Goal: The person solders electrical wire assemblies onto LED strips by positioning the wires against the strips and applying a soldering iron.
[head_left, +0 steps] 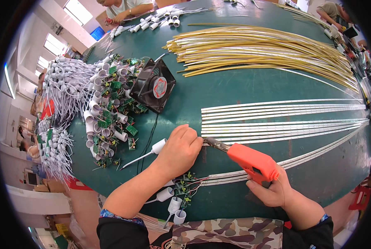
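Observation:
My right hand (272, 191) grips a red-orange soldering gun (252, 161), its dark metal tip pointing left toward my other fingertips. My left hand (178, 148) is closed in a pinch at the left ends of a row of thin silvery strips (276, 124); whatever sits between the fingers is hidden. A white cylindrical cap with a cable (158, 146) lies beside the left wrist. Below the gun, a few more strips (235, 176) run left to small green circuit boards (186, 186) by thin wires. White cups (179, 216) lie close to those boards.
A black square fan (159, 88) stands left of centre, its cord trailing over the green table (181, 95). Left of it are heaps of green boards with white cups (104, 118) and white-cabled caps (63, 79). Yellow-backed strips (256, 45) lie at the far side. Other people (125, 10) sit across.

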A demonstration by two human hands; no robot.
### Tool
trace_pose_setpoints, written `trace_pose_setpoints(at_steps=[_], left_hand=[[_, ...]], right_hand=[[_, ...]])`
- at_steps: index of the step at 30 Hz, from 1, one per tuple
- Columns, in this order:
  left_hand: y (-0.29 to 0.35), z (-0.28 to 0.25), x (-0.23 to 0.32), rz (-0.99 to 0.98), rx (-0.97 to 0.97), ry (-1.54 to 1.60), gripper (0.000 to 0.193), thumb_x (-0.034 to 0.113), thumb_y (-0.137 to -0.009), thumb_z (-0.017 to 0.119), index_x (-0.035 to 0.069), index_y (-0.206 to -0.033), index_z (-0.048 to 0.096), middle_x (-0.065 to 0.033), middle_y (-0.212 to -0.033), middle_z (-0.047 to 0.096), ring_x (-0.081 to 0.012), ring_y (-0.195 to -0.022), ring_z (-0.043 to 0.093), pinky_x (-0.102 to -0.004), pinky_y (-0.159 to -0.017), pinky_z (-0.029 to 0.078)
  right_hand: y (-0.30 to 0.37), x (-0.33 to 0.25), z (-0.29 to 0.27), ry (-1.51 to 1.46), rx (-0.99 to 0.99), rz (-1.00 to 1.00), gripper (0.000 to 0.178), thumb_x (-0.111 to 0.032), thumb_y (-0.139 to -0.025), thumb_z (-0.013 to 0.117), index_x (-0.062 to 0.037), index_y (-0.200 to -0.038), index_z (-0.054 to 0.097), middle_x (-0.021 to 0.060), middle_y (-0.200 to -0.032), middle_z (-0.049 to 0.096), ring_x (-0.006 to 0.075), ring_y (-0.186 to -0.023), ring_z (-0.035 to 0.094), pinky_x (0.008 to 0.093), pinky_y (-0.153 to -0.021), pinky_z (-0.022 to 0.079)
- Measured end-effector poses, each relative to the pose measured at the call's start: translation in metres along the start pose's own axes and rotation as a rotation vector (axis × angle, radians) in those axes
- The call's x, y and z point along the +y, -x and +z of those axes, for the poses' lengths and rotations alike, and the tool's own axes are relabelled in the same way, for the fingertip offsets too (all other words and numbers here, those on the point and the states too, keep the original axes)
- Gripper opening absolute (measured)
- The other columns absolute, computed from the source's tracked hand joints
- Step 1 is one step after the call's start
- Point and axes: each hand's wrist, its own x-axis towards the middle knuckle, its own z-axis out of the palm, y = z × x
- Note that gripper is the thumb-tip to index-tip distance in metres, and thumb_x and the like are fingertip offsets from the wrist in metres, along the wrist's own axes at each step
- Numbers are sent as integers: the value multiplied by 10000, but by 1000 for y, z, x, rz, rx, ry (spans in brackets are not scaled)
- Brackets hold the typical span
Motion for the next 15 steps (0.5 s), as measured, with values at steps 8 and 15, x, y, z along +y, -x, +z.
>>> trace_pose_setpoints(at_steps=[8,15], left_hand=[[0,0,1,1,-2,-2,211,-22,-734,660,3,-943,656,-112,-963,553,-323,-974,581,-481,-1014,451],[-1,0,1,5,14,-5,198,-22,-742,657,4,-938,659,-110,-960,550,-321,-968,581,-483,-1010,452]], right_hand=[[6,1,-4,-119,51,9,451,-83,-792,735,-12,-1210,583,122,-986,658,250,-812,650,337,-759,515],[7,8,-2,-86,88,-15,436,-94,-801,723,-14,-1207,585,98,-927,640,215,-786,616,332,-757,502]])
